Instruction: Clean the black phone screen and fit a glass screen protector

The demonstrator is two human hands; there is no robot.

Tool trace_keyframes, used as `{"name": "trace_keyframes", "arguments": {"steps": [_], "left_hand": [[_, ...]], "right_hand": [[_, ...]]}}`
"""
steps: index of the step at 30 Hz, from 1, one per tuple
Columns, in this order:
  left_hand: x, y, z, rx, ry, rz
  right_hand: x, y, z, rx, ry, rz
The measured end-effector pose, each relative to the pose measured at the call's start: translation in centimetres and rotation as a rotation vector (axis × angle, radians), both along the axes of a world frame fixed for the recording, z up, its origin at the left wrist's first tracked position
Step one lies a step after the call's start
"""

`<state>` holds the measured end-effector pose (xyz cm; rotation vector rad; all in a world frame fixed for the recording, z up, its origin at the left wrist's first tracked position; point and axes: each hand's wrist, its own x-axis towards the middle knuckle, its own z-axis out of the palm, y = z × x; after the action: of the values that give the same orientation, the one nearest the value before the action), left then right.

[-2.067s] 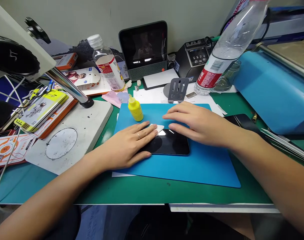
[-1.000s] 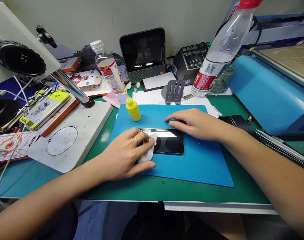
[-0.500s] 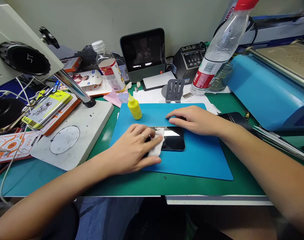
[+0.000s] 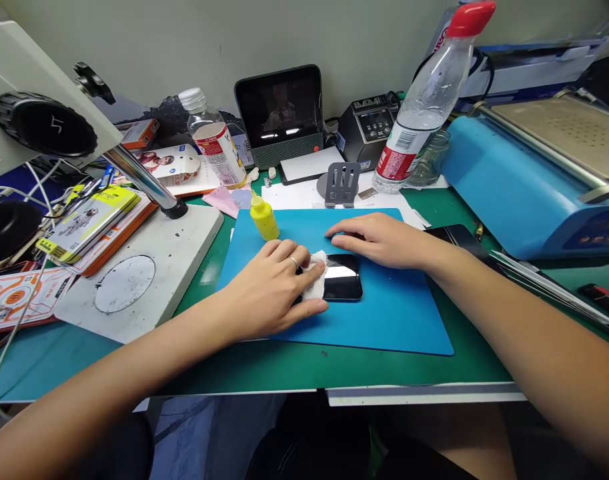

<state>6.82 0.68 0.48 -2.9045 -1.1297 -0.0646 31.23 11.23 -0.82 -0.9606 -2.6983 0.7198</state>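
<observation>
A black smartphone (image 4: 345,285) lies flat, its screen facing up, on a blue mat (image 4: 384,317). My left hand (image 4: 278,287), with a ring on one finger, presses a crumpled white tissue (image 4: 315,285) onto the left part of the screen. That hand and the tissue hide the phone's left end. Beyond the phone's far right corner, my right hand (image 4: 371,240) rests on the mat with fingers stretched out, holding nothing. A small yellow squeeze bottle (image 4: 264,219) stands on the mat behind my left hand.
To the left is a white microscope base (image 4: 157,273) with a metal post and stacked boxes. A phone stand (image 4: 342,183), a smart display (image 4: 279,107) and a red-capped water bottle (image 4: 407,143) stand at the back. A blue machine (image 4: 514,187) is on the right.
My left hand has slid the tissue slightly toward the phone's far edge. My right hand keeps about the same place on the mat. The whole view has shifted a little.
</observation>
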Motion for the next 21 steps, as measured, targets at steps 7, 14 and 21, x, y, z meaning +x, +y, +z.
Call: {"name": "trace_keyframes", "arguments": {"steps": [7, 14, 21], "left_hand": [[0.6, -1.6, 0.5, -0.021, 0.008, -0.028], [0.1, -1.0, -0.2, -0.011, -0.049, 0.031], [1.3, 0.4, -0.1, -0.08, -0.066, 0.008]], "right_hand": [[0.5, 0.2, -0.3, -0.114, 0.115, -0.016], [0.6, 0.1, -0.1, -0.19, 0.133, -0.043], [0.7, 0.3, -0.3, -0.247, 0.196, -0.065]]}}
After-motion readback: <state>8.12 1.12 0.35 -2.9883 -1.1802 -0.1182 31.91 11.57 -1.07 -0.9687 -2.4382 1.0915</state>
